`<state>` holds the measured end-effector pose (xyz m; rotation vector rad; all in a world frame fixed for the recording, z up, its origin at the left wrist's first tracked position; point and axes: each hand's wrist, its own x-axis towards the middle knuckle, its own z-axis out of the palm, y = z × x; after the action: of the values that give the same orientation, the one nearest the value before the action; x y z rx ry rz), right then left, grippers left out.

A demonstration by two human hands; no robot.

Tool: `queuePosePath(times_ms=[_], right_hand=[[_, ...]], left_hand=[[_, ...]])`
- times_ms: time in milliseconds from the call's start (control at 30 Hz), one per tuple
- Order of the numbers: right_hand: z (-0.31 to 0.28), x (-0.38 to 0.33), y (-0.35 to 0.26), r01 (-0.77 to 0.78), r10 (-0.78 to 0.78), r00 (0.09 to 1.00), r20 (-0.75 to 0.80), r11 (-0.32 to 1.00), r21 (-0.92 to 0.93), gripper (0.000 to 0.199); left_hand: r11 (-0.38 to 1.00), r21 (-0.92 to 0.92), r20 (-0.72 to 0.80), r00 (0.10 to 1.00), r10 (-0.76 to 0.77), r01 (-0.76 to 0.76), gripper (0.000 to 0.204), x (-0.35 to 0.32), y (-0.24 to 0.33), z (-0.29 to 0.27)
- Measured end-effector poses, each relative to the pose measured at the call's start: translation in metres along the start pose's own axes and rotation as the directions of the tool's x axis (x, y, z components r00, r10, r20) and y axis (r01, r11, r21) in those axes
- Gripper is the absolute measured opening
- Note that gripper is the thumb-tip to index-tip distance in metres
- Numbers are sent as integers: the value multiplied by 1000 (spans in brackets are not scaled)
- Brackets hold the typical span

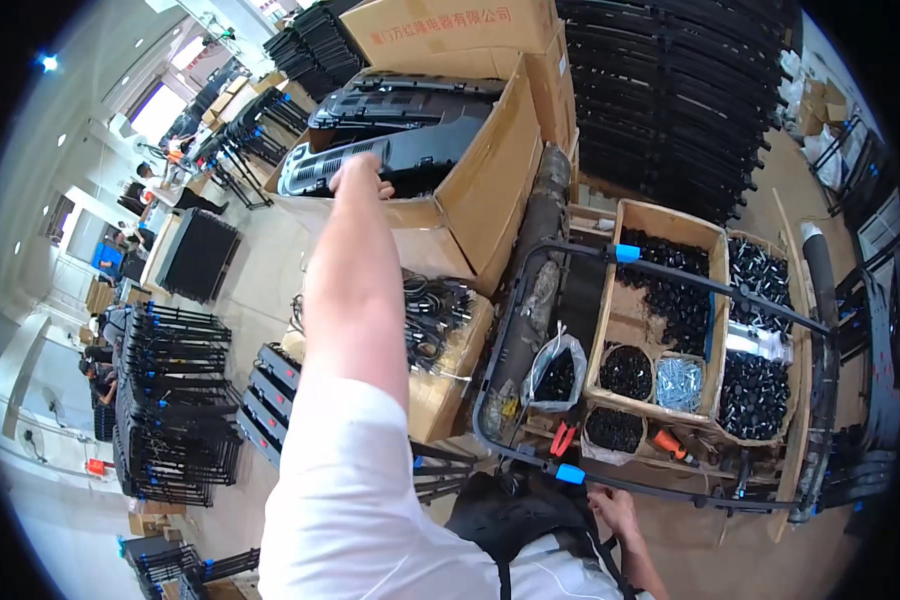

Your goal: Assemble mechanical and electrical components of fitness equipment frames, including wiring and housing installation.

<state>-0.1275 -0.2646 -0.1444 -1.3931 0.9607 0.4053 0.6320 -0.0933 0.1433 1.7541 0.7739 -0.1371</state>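
My left arm in a white sleeve stretches out to an open cardboard box (490, 190) of black moulded plastic covers. Up there my left hand (362, 176) is closed at the lower edge of the nearest cover (410, 150), a grey-black piece with vent slots; its fingertips are partly hidden. Low on the right, my right hand (616, 508) is closed at the near bar of a black tubular frame (660, 492) with blue clips. This frame lies slanted across the parts bench, close to my body.
A wooden tray (618, 330) holds black knobs and silver screws. Bolts fill a bin (755, 395) beside it. Red-handled pliers (563, 438) and an orange screwdriver (672, 444) lie nearby. Coiled black cables (435, 310) sit below the box. Frames are stacked (170, 400) at left; people work farther off.
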Motion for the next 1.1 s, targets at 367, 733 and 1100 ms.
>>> queuePosePath(times_ms=[367,733,1100], right_hand=[[16,-20,-44,173,-164,985,54,954,-245,53],[38,-80,-73,208,-234,971,-44,926,-316,51],[22,-89,-68,64,-91,995,-36,884,-462,59]], left_hand=[[966,224,176,980,90,-129,39,63,24,-39],[819,495,189,956,224,-290,52,5,18,-67],[105,660,433,491,756,-744,111,-13,69,-61]])
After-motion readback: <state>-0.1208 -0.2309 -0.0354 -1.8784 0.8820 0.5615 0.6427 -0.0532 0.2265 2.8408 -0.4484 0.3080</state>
